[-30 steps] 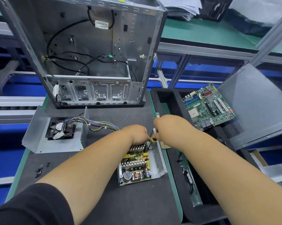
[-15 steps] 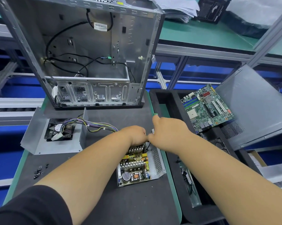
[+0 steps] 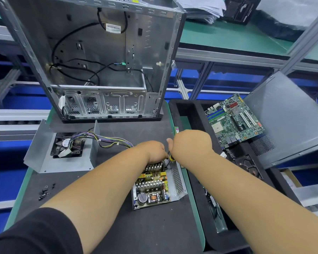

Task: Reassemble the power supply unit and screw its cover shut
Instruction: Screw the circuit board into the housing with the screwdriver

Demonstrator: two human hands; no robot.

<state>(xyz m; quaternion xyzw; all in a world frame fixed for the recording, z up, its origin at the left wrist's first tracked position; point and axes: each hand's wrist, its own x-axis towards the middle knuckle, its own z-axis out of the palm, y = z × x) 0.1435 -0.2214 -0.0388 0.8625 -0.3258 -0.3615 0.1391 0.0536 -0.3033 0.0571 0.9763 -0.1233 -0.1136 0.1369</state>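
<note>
The PSU base lies open on the black mat, its board bare, with both hands at its far end. The right hand is closed round a screwdriver with a yellow-and-black handle, whose tip points down at the board's far corner; the left hand rests on the heatsink there, fingers curled under, and whether they pinch a screw I cannot tell. The likeliest fault is the tip slipping off the screw head and gouging the board or a nearby part, since the hands hide the corner from above. A screw driven crooked could strip its hole, and a dropped one could fall among the coils and capacitors, where it would be hard to retrieve. The cover lies well apart to the left, with the fan in it. The wire bundle runs from it across the mat to the left hand; it could be pinched when the cover is closed. Spare screws sit in a loose heap near the mat's left edge, easily scattered by the left forearm. The PC case stands just behind the hands, limiting room there. The motherboard and a side panel rest over the tray on the right, clear of the work.
</note>
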